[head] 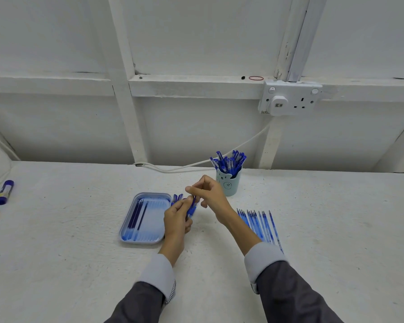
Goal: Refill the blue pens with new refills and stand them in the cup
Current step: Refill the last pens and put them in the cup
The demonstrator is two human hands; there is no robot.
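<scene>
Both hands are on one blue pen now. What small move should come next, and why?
Probably the right hand, pinching the upper end of the blue pen that the left hand grips lower, should finish its work there first. Whether a refill sits inside is hidden, so the cup seems too early.

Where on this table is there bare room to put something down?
Bare table lies between the glue stick and the tray, and right of the row of refills. Crowded: the middle between tray, cup and refills, where left hand and right hand work on a pen.
</scene>
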